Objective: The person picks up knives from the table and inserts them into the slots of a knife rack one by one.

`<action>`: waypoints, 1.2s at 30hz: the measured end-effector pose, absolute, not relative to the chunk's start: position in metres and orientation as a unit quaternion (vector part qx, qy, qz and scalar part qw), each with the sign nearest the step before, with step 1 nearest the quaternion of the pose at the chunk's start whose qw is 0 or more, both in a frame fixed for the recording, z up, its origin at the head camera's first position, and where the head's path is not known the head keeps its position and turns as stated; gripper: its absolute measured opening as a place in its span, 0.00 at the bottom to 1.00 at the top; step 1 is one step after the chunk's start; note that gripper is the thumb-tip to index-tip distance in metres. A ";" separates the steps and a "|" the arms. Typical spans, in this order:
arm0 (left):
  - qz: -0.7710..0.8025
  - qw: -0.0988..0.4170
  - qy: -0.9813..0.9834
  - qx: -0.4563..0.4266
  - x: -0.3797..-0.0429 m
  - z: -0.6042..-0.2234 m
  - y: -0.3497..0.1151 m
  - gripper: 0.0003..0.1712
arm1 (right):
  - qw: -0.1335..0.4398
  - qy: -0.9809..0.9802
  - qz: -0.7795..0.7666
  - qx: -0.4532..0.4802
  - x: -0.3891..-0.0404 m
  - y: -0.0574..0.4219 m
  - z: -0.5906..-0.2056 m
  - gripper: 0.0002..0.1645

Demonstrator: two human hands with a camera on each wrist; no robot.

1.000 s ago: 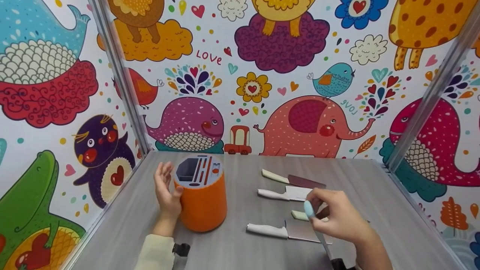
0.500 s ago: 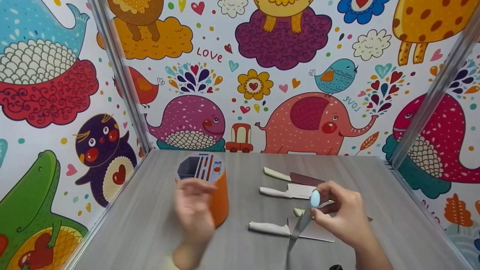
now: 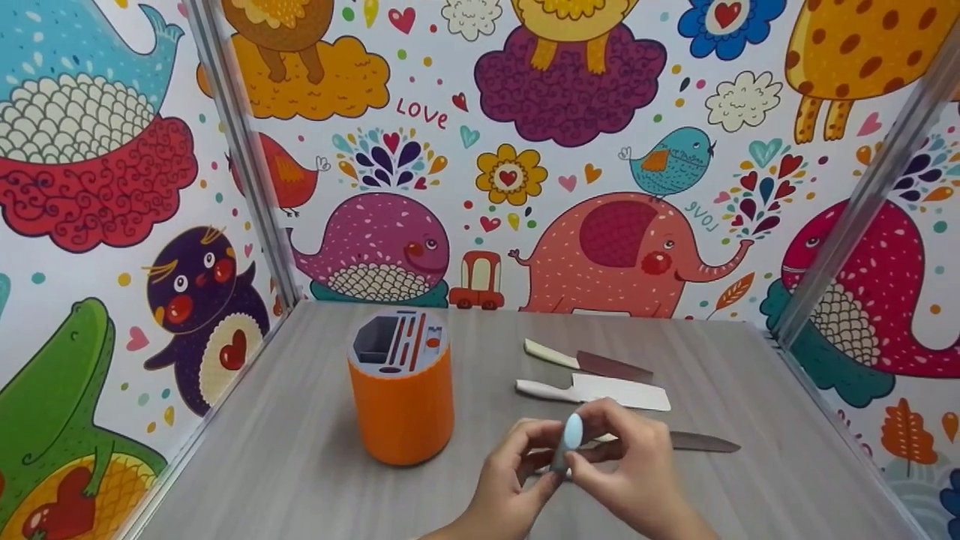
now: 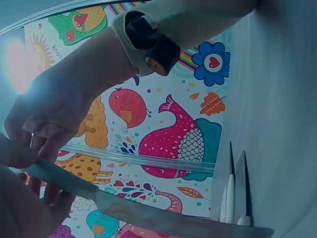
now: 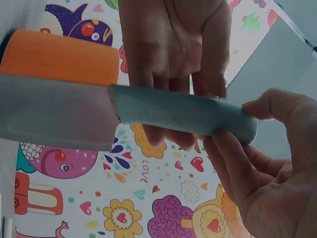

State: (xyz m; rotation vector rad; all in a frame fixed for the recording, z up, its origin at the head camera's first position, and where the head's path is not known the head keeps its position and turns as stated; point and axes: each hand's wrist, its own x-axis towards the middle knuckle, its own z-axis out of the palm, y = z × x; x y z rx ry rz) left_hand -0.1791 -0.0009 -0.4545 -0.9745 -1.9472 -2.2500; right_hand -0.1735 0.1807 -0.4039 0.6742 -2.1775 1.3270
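Observation:
A kitchen knife with a blue-green handle point(image 3: 573, 432) is held in both hands over the near middle of the table, its blade point(image 5: 54, 111) pointing down. My right hand point(image 3: 630, 459) pinches the butt of the handle between thumb and fingertips. Closer to the blade, my left hand point(image 3: 517, 469) has its fingers curled behind the handle, with fingertips showing past its lower edge in the right wrist view. The left wrist view shows the long blade point(image 4: 148, 215) extending away from the hands.
An orange knife block point(image 3: 401, 416) with a grey slotted top stands upright to the left. On the table point(image 3: 285, 442) lie a dark-bladed knife point(image 3: 615, 364), a white-handled cleaver point(image 3: 621, 391) and a long knife point(image 3: 705, 441). Another knife is mostly hidden behind the hands. Patterned walls point(image 3: 480, 172) enclose the table.
My left hand has left the orange block and moved right to the knife. My right hand has brought the knife leftward, and the handle now stands between both hands.

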 end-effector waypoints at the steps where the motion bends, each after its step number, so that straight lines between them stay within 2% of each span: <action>1: -0.716 0.001 -0.628 -0.304 -0.179 -0.454 -0.002 0.24 | 0.255 -0.796 0.486 0.253 -0.173 0.180 -0.405 0.26; 6: -0.684 0.007 -0.668 -0.293 -0.182 -0.456 -0.004 0.24 | 0.272 -0.787 0.486 0.266 -0.172 0.180 -0.407 0.27; 13: -0.620 0.078 -0.709 -0.327 -0.187 -0.463 -0.002 0.18 | 0.280 -0.779 0.487 0.278 -0.176 0.180 -0.409 0.28; 23: -0.670 0.020 -0.700 -0.247 -0.199 -0.459 -0.011 0.20 | 0.263 -0.774 0.522 0.243 -0.196 0.167 -0.414 0.37; 31: -0.669 0.012 -0.715 -0.202 -0.208 -0.441 -0.036 0.24 | 0.308 -0.721 0.574 0.238 -0.242 0.155 -0.415 0.28; 36: -0.641 0.027 -0.733 -0.225 -0.207 -0.425 -0.052 0.22 | 0.265 -0.718 0.621 0.168 -0.278 0.144 -0.439 0.25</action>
